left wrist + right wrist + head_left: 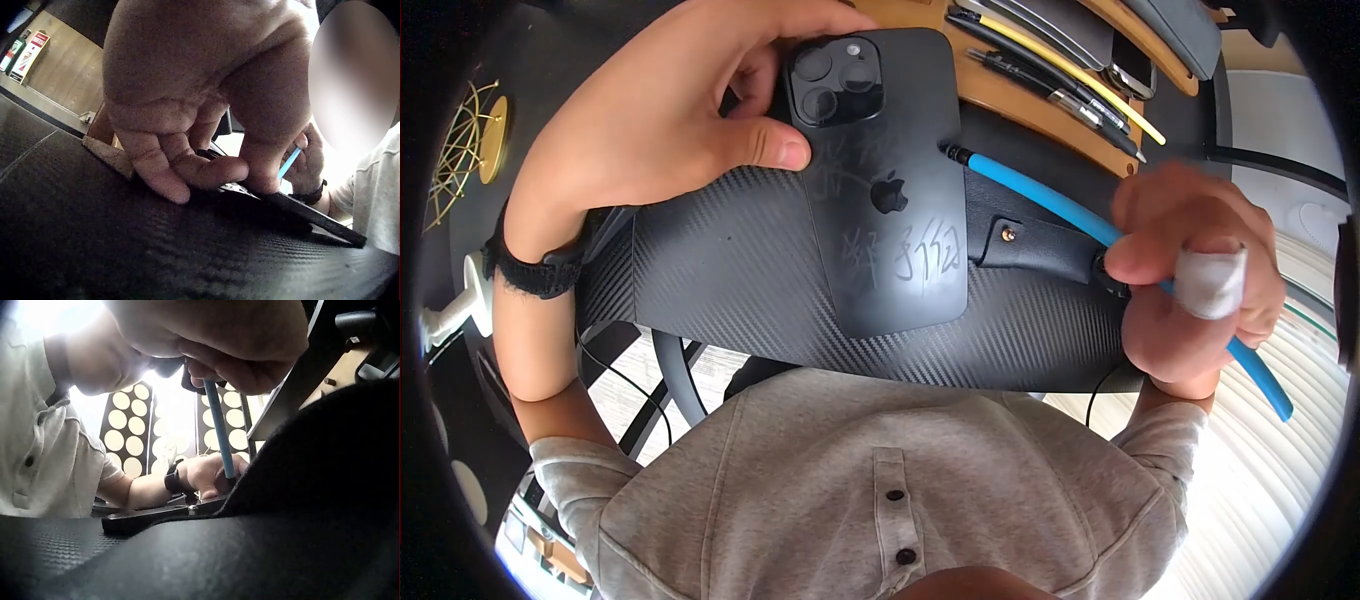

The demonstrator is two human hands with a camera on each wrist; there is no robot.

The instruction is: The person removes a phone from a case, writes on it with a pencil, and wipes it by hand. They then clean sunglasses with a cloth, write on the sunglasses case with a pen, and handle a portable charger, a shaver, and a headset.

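- A grey buttoned shirt point(880, 480), worn by the person, fills the bottom centre of the head view, nearest the camera.
- Just above it a black carbon-weave mat point(730, 270) spans the middle of the frame.
- A dark phone point(880, 180) lies back-up on the mat, centre to upper centre, camera lenses toward the top, pale handwritten marks across its back.
- The left hand point(670, 110), upper left of the head view, grips the phone's top end: the thumb is pressed on the back beside the lenses, and the other fingers are curled round the top edge.
- In the left wrist view those fingers point(187, 169) bend down to the mat at the phone's end.
- A black band point(530, 270) circles the left wrist at the left edge.
- The right hand point(1190, 280), at the right, has its fingers closed on a blue-handled screwdriver point(1050, 205); one fingertip is wrapped in a white bandage point(1210, 280).
- The screwdriver slants from lower right toward upper left, and its dark tip meets the phone's right edge.
- The right wrist view shows the blue shaft point(219, 431) running down from the hand to the phone's edge.
- A small black strap with a brass rivet point(1007, 234) lies on the mat just below the shaft.
- Pens and slim tools point(1050, 70) lie in a wooden tray point(1040, 115) at the upper right.
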